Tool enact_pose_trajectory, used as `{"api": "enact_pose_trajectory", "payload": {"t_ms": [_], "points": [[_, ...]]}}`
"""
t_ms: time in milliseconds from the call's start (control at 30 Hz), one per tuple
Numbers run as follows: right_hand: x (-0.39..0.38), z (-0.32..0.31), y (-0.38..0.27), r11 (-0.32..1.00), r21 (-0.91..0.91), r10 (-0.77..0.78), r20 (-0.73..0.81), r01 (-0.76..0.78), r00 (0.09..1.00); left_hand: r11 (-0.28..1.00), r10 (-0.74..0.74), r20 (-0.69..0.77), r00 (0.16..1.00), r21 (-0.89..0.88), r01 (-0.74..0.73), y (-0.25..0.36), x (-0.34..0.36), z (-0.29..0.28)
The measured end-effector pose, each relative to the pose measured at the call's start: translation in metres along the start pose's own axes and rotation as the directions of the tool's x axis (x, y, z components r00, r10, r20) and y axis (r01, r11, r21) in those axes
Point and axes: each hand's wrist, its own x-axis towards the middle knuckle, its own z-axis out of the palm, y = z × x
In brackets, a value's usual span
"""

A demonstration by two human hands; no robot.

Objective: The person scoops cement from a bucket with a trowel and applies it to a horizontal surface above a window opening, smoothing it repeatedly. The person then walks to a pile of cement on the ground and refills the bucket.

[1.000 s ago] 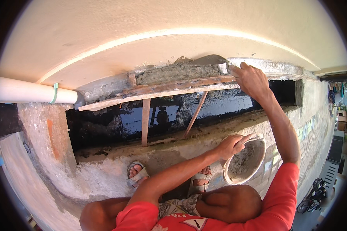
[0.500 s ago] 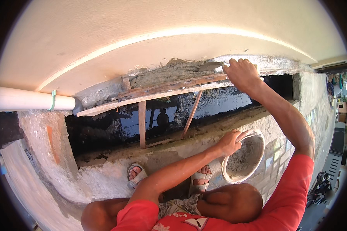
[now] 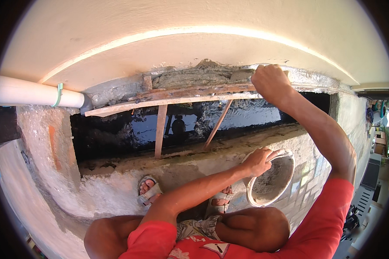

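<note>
My right hand [image 3: 270, 84] is closed around the handle of a trowel [image 3: 243, 76], at the base of the wall. The handle is mostly hidden by my fingers, and the blade points left against a ridge of rough grey mortar [image 3: 192, 77]. Below the mortar, a long wooden board [image 3: 177, 102] runs along its front edge. My left hand [image 3: 258, 162] grips the rim of a round bucket [image 3: 292, 177], fingers over its upper left edge. The bucket is tilted, and grey mortar [image 3: 270, 179] coats its inside.
Two wooden props [image 3: 161, 131] slant from the board across a trench of dark water [image 3: 177, 123] to the near ledge. A white pipe [image 3: 39, 91] lies at the left. My sandalled feet [image 3: 149, 190] are on the concrete ledge. Paving [image 3: 309, 172] extends right; a pale wall [image 3: 203, 47] rises ahead.
My right hand and the trowel stay near the same stretch of mortar, the blade now lying flatter against it. The view has shifted slightly; my left hand keeps its hold on the bucket.
</note>
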Motion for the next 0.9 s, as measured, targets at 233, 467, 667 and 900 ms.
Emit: {"api": "enact_pose_trajectory", "payload": {"t_ms": [233, 467, 667, 900], "points": [[-0.001, -0.051, -0.004, 1.000, 0.015, -0.007, -0.100, 0.009, 0.995, 1.000, -0.014, -0.036, 0.999, 0.004, 0.014, -0.010, -0.005, 0.002], [0.005, -0.052, -0.007, 1.000, -0.017, -0.026, 0.031, 0.026, 0.999, 1.000, -0.014, -0.038, 0.999, 0.026, 0.015, -0.009, -0.006, 0.004], [0.019, -0.025, -0.019, 0.999, -0.030, 0.019, 0.116, -0.016, 0.993, 1.000, -0.016, 0.010, 1.000, 0.007, 0.015, -0.002, 0.001, -0.002], [-0.002, -0.045, -0.007, 0.997, 0.015, 0.078, -0.069, -0.077, 0.995, 1.000, -0.004, -0.020, 1.000, 0.018, 0.004, -0.005, -0.001, 0.003]]}}
